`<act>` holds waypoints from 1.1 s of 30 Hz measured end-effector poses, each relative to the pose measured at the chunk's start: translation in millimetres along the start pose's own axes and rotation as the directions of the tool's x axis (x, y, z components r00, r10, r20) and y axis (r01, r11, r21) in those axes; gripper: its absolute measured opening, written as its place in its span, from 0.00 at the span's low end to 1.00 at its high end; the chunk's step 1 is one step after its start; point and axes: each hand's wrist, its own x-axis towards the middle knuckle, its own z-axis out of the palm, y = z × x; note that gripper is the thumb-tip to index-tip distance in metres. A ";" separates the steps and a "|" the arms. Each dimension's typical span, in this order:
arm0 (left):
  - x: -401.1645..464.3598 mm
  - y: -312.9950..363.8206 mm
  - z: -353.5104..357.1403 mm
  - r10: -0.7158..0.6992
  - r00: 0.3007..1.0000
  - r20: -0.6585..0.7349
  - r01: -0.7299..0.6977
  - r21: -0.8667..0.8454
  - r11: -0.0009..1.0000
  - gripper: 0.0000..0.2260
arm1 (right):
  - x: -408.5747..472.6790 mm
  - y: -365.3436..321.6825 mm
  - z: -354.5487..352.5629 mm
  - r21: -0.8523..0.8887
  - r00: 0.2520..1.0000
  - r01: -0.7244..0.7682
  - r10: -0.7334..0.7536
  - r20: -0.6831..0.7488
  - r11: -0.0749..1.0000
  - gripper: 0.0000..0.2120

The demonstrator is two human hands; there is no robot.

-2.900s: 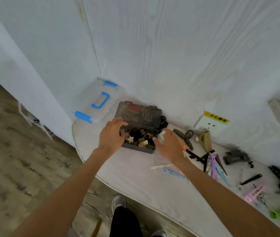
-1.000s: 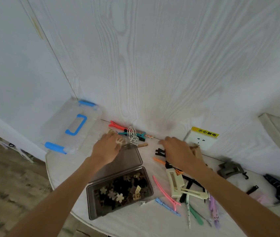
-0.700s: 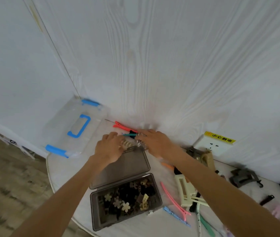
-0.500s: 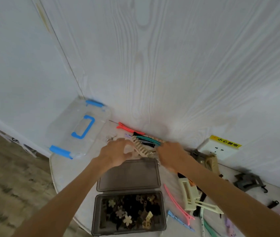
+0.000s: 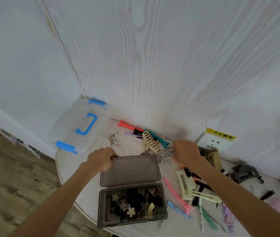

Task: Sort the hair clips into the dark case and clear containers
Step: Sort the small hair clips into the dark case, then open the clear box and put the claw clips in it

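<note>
Since half a second ago, our right hand [image 5: 186, 152] has pulled back, pinching the silver butterfly clip [image 5: 165, 155] beside the dark case [image 5: 132, 190]; our left hand [image 5: 101, 159] grips its open lid's corner on the table [image 5: 64, 168].

A pale, white wood-grain wall panel [image 5: 178, 65] fills twelve o'clock, meeting a plain bluish-white wall [image 5: 16, 57] at ten o'clock along a thin vertical seam. A white wall socket with a yellow warning label [image 5: 216, 140] sits at three o'clock. Brown wood-plank floor [image 5: 12, 182] lies at eight o'clock, beside the round white tabletop [image 5: 70, 170].
</note>
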 end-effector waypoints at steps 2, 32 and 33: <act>-7.3 6.9 -8.8 0.032 0.990 -0.139 -0.037 -0.036 0.999 0.11 | -3.4 3.6 -1.1 0.043 0.999 -0.012 0.014 -0.039 0.999 0.11; -43.5 -54.3 -33.1 -0.453 0.663 -0.595 0.040 -0.577 0.816 0.32 | -31.1 -66.8 -60.7 0.617 0.943 0.317 -0.309 -0.124 0.720 0.18; -42.7 -64.2 -29.8 -0.479 0.646 -0.594 0.046 -0.596 0.802 0.32 | -25.3 -80.0 -67.5 0.604 0.932 0.347 -0.336 -0.137 0.717 0.20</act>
